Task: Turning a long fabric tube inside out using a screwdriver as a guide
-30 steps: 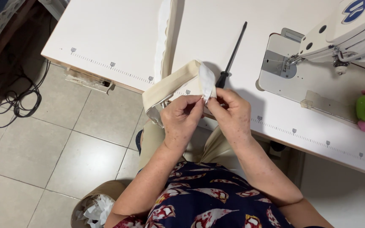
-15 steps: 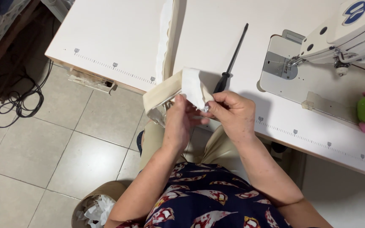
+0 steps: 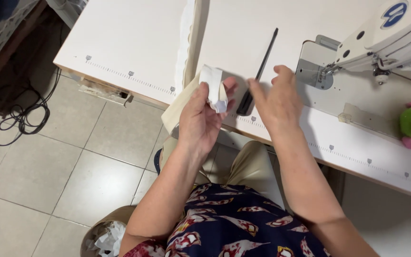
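The left hand (image 3: 200, 119) pinches a white cloth (image 3: 215, 88) at the table (image 3: 134, 43) edge; the right hand (image 3: 277, 97) hovers open, empty, near a black tool (image 3: 260, 71). A loose pinch could let the cloth slip to the floor.

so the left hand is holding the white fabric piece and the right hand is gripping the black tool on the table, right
Not quite. In the head view the left hand does hold the white fabric piece, but the right hand is open and grips nothing. It hovers just beside the black tool, which lies on the white table.
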